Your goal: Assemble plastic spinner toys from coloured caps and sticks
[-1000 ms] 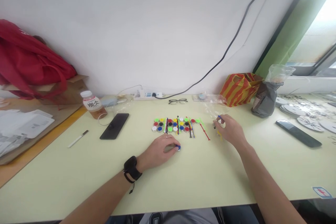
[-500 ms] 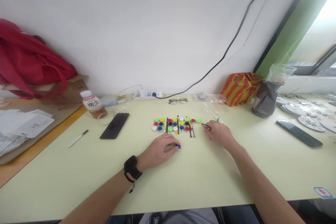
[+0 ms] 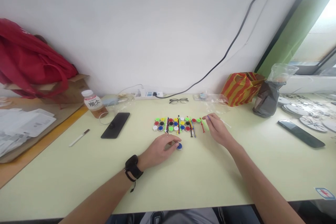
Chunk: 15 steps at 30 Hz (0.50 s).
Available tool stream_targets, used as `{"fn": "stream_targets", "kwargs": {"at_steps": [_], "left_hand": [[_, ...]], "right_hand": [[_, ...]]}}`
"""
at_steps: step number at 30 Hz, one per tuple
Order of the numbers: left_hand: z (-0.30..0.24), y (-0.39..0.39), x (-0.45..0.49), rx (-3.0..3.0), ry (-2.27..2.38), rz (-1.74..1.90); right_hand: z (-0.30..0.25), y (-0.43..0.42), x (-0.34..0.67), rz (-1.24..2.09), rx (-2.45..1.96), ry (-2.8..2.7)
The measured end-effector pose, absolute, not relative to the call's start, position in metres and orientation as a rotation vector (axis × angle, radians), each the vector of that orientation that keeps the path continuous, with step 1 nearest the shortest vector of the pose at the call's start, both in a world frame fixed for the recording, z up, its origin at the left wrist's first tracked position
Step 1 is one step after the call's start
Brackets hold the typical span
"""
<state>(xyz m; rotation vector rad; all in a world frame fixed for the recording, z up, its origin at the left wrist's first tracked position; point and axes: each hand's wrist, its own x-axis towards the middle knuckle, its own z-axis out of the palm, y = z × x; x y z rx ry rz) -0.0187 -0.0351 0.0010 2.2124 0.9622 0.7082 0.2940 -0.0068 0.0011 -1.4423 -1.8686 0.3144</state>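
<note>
Beside the thumb of my left hand [image 3: 160, 149] lies a small round piece with a blue top [image 3: 179, 146]. The index finger is lifted apart from the thumb, so this hand is open. My right hand [image 3: 218, 129] pinches a thin blue stick [image 3: 209, 118] at the right end of the rows. A red stick [image 3: 202, 126] lies just left of its fingertips, beside a green one partly covered by the hand. Small round pieces with coloured tops [image 3: 171, 129] form rows in front, with bundles of thin coloured sticks [image 3: 179, 125] between the groups.
Left on the table [image 3: 105, 182] are a phone [image 3: 115, 125], a bottle [image 3: 95, 104] and a white pen [image 3: 79, 138]. Eyeglasses [image 3: 179, 101] and a power strip [image 3: 148, 94] lie by the wall. A striped bag [image 3: 243, 89], another phone [image 3: 300, 133] and white discs [image 3: 312, 123] are at right.
My left fingers have come apart from the blue-topped piece, which now shows more fully. My right hand has shifted slightly up, leaving the red stick on the table.
</note>
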Motion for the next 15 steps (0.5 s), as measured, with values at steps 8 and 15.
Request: {"fn": "stream_targets", "kwargs": {"at_steps": [8,15], "left_hand": [[-0.001,-0.036,-0.012,2.238,0.944,0.717],[0.006,-0.038,-0.01,2.099,1.013,0.81]], "right_hand": [[0.013,-0.041,0.259,0.724,-1.348,-2.063],[0.004,-0.044,0.237,0.908,-1.072,-2.051]]}}
